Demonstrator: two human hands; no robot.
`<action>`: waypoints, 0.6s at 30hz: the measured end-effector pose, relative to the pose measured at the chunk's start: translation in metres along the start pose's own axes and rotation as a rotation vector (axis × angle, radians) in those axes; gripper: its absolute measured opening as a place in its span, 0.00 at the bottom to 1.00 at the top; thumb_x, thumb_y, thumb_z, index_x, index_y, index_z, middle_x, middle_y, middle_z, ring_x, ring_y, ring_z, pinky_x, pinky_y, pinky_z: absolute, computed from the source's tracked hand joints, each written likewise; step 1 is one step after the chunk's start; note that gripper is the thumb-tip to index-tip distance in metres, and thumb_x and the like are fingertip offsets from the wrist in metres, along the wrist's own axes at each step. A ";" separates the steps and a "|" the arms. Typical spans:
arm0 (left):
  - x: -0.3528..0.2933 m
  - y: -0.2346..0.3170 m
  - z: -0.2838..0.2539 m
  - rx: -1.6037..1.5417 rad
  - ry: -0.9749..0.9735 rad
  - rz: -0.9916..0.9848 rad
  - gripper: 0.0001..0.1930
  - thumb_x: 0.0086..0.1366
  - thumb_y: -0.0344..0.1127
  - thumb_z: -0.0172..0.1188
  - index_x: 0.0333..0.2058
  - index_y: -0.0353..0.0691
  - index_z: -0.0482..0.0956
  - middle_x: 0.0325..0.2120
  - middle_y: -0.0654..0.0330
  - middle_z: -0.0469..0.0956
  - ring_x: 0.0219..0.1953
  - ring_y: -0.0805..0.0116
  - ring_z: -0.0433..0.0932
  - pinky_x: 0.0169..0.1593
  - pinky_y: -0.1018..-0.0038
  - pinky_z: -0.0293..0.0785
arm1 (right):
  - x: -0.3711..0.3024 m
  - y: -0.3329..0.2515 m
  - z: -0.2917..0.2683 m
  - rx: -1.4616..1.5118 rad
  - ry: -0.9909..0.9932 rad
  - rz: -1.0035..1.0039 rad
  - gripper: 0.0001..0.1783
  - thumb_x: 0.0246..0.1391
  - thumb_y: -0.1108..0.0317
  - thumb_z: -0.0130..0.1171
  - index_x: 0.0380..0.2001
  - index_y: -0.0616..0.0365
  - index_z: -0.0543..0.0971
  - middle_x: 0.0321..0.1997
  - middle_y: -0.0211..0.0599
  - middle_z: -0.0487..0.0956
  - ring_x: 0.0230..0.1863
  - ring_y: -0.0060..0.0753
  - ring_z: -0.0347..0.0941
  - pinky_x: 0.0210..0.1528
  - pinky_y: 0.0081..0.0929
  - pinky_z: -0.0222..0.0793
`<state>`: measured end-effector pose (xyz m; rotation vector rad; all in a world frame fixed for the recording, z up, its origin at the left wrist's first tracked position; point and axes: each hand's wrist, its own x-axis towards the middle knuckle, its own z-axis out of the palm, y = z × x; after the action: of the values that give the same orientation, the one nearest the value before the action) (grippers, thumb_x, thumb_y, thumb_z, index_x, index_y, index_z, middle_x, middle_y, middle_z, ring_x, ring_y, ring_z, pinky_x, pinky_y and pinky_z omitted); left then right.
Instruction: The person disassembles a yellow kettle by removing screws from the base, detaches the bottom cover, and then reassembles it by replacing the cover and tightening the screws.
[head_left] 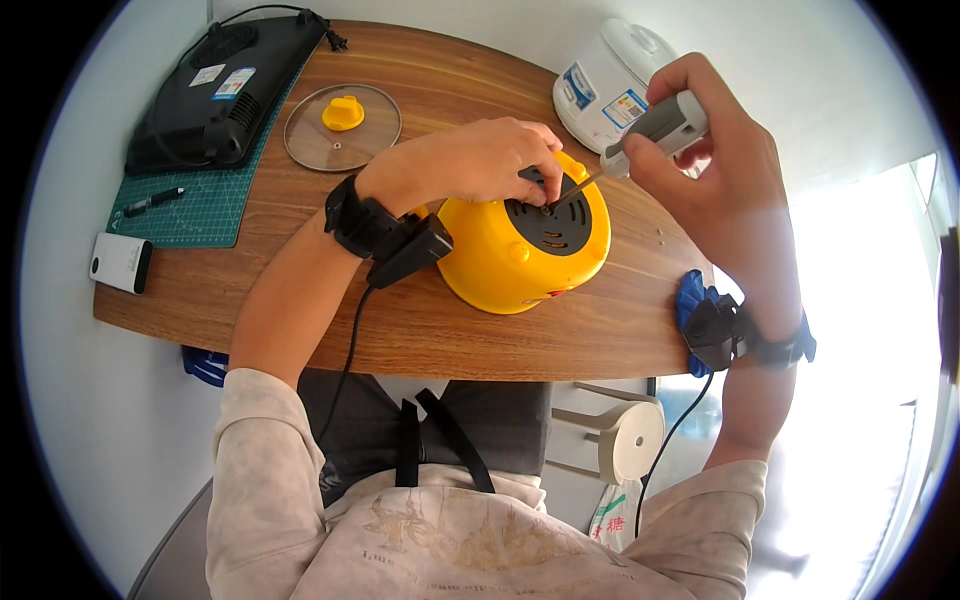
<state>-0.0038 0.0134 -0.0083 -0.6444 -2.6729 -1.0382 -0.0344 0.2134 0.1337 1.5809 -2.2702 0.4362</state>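
Yellow appliance (500,270) sits bottom-up on the wooden tabletop (350,280), between the two hands and directly below the left fingers, its dark slotted plate (566,236) facing up. The left hand (490,165) reaches over from the side, fingers bent down onto the plate close to the screwdriver's tip; whether they pinch anything there I cannot tell. The right hand (730,170) is above and to the right, its fingers closed around the grey handle of the screwdriver (655,130), whose shaft slants down to the plate's middle. A glass lid (342,122) lies to the left; a white cooker (597,90) stands just behind.
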 end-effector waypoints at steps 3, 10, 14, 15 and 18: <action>0.000 0.015 -0.008 -0.052 -0.079 -0.123 0.07 0.63 0.35 0.64 0.37 0.40 0.86 0.60 0.48 0.73 0.58 0.50 0.74 0.62 0.63 0.70 | -0.004 -0.015 -0.010 -0.254 -0.023 0.008 0.16 0.54 0.60 0.69 0.40 0.53 0.74 0.32 0.33 0.81 0.27 0.21 0.72 0.31 0.19 0.68; -0.001 0.003 0.000 -0.005 -0.014 -0.034 0.06 0.63 0.33 0.64 0.37 0.42 0.86 0.61 0.48 0.72 0.60 0.50 0.73 0.63 0.62 0.68 | -0.005 -0.017 -0.005 0.061 -0.006 0.180 0.16 0.55 0.60 0.69 0.38 0.55 0.74 0.28 0.28 0.79 0.26 0.18 0.72 0.30 0.17 0.67; 0.000 0.005 -0.002 -0.025 -0.027 -0.047 0.06 0.64 0.33 0.64 0.37 0.42 0.86 0.61 0.48 0.72 0.61 0.49 0.72 0.64 0.62 0.68 | -0.009 -0.004 -0.001 0.150 0.028 0.102 0.16 0.57 0.58 0.67 0.38 0.55 0.74 0.26 0.28 0.78 0.26 0.18 0.71 0.30 0.17 0.67; 0.001 0.006 -0.002 -0.030 -0.033 -0.051 0.06 0.64 0.33 0.64 0.37 0.42 0.86 0.61 0.48 0.71 0.61 0.49 0.72 0.64 0.62 0.68 | -0.010 -0.002 -0.003 0.165 -0.003 0.119 0.16 0.58 0.57 0.67 0.38 0.55 0.73 0.26 0.29 0.79 0.26 0.18 0.71 0.30 0.17 0.67; -0.001 0.007 -0.002 -0.021 -0.026 -0.079 0.06 0.64 0.33 0.64 0.37 0.41 0.86 0.62 0.48 0.71 0.61 0.49 0.72 0.64 0.62 0.68 | -0.003 -0.008 -0.007 0.112 -0.090 0.307 0.19 0.58 0.55 0.68 0.40 0.55 0.73 0.30 0.31 0.79 0.28 0.18 0.72 0.32 0.18 0.69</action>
<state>0.0005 0.0167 -0.0033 -0.5643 -2.7339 -1.0868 -0.0246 0.2164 0.1389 1.3263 -2.6114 0.5895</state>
